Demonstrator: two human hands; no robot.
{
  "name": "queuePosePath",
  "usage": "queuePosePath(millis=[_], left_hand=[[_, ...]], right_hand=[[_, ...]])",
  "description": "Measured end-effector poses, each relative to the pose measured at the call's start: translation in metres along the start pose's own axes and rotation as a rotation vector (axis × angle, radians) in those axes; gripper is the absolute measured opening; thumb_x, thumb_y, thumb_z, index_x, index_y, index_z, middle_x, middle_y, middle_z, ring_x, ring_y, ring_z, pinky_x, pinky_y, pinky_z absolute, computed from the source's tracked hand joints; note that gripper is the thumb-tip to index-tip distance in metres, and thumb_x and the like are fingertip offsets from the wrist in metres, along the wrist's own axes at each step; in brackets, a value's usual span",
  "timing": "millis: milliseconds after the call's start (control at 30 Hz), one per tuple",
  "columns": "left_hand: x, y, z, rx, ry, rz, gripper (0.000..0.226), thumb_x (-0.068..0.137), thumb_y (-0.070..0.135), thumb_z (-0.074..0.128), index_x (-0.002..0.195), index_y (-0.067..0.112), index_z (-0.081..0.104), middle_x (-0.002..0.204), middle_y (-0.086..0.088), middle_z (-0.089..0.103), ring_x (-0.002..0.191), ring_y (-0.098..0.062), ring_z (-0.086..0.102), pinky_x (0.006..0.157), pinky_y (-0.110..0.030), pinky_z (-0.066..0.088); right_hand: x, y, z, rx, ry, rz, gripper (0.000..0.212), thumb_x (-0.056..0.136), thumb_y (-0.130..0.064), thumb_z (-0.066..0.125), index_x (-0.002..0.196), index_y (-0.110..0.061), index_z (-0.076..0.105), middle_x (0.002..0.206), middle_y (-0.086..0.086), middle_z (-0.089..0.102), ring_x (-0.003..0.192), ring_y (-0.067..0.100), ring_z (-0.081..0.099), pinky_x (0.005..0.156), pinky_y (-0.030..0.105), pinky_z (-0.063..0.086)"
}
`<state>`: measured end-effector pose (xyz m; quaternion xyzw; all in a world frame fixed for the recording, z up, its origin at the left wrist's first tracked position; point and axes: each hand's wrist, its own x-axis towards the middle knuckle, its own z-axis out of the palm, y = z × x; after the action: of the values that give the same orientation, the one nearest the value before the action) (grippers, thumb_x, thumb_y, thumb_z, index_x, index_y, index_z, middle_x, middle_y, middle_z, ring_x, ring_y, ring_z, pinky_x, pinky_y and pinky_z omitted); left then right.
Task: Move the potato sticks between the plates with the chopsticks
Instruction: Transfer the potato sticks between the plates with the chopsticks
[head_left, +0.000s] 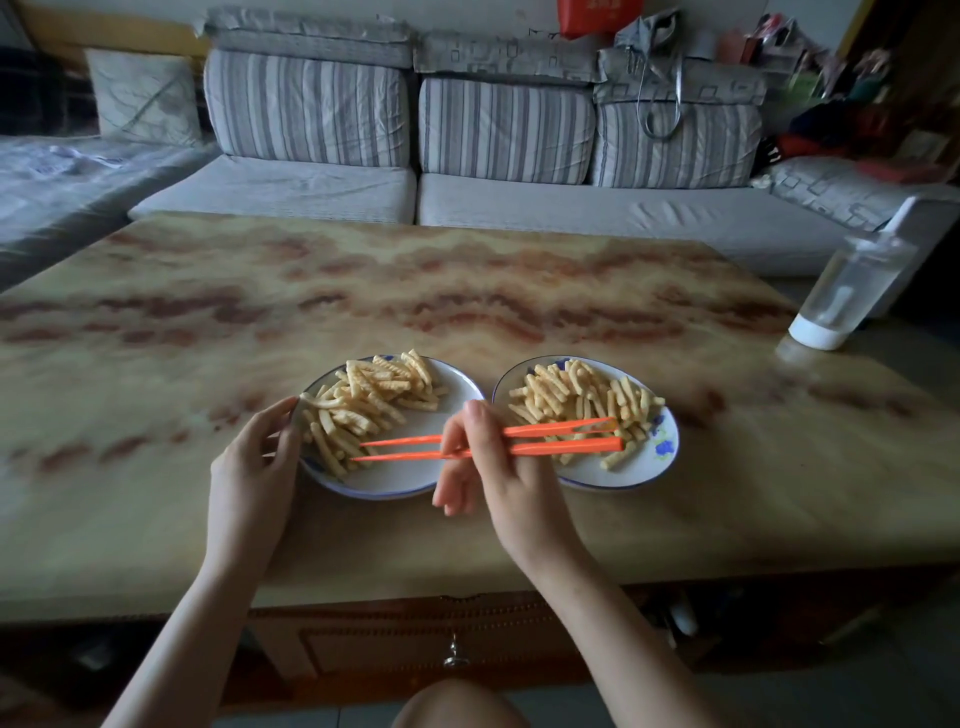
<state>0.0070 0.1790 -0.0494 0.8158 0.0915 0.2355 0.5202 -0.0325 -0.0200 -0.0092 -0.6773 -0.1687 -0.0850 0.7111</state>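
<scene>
right hand (498, 467) covers the middle of the chopsticks (571, 446); bottle (852, 291) blurred.

Plates: 2, left plate (395, 480) at 9 o'clock, right plate (647, 467) at 3 o'clock.
Potato sticks (371, 397): 2 piles, 1 per plate; single sticks too many to count.
Chopsticks (550, 447): 2.
Hands: 2, left hand (249, 467), right hand (501, 470).
Bottle (847, 291): 1, at 2 o'clock.
Striped cushions (506, 130): 3, at 12 o'clock.

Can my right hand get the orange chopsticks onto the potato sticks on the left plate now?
Probably yes: the right hand holds the orange plastic chopsticks, tips at the potato sticks on the left white plate, nothing between.
</scene>
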Motion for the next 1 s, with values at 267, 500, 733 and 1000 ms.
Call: queuePosePath(millis=[267, 500, 733, 1000], left_hand=[[0.0, 0.0, 0.0, -0.007, -0.003, -0.007, 0.027, 0.093, 0.023, 0.057, 0.119, 0.023, 0.065, 0.096, 0.009, 0.063, 0.089, -0.004, 0.057, 0.075, -0.019, 0.037], [0.0, 0.0, 0.001, -0.016, -0.001, -0.004, 0.028, 0.093, 0.024, 0.057, 0.12, 0.021, 0.064, 0.097, 0.01, 0.062, 0.089, -0.004, 0.057, 0.074, -0.019, 0.037], [0.0, 0.0, 0.0, -0.007, -0.001, -0.004, 0.028, 0.093, 0.022, 0.057, 0.12, 0.021, 0.064, 0.093, 0.007, 0.063, 0.086, -0.004, 0.056, 0.068, -0.013, 0.035], [0.0, 0.001, 0.0, -0.011, -0.003, -0.003, 0.028, 0.093, 0.028, 0.057, 0.119, 0.022, 0.065, 0.094, 0.007, 0.063, 0.088, -0.003, 0.057, 0.071, -0.01, 0.037]], right_hand=[[0.001, -0.001, 0.001, -0.005, 0.139, -0.004, 0.039, 0.096, -0.037, 0.033, 0.071, -0.012, 0.052, 0.046, 0.009, 0.054, 0.042, 0.024, 0.051, 0.041, 0.021, 0.039], [0.007, -0.02, -0.036, 0.021, 0.458, -0.061, 0.046, 0.103, -0.031, 0.031, 0.068, -0.008, 0.05, 0.041, 0.008, 0.055, 0.035, 0.022, 0.049, 0.041, 0.024, 0.039], [0.01, -0.03, -0.079, -0.074, 0.808, -0.148, 0.041, 0.104, -0.025, 0.03, 0.068, -0.013, 0.045, 0.038, 0.004, 0.051, 0.033, 0.018, 0.048, 0.037, 0.024, 0.034], [0.007, -0.023, -0.098, -0.204, 0.944, -0.123, 0.045, 0.103, -0.028, 0.033, 0.063, -0.013, 0.048, 0.041, 0.008, 0.053, 0.034, 0.02, 0.049, 0.036, 0.019, 0.035]])
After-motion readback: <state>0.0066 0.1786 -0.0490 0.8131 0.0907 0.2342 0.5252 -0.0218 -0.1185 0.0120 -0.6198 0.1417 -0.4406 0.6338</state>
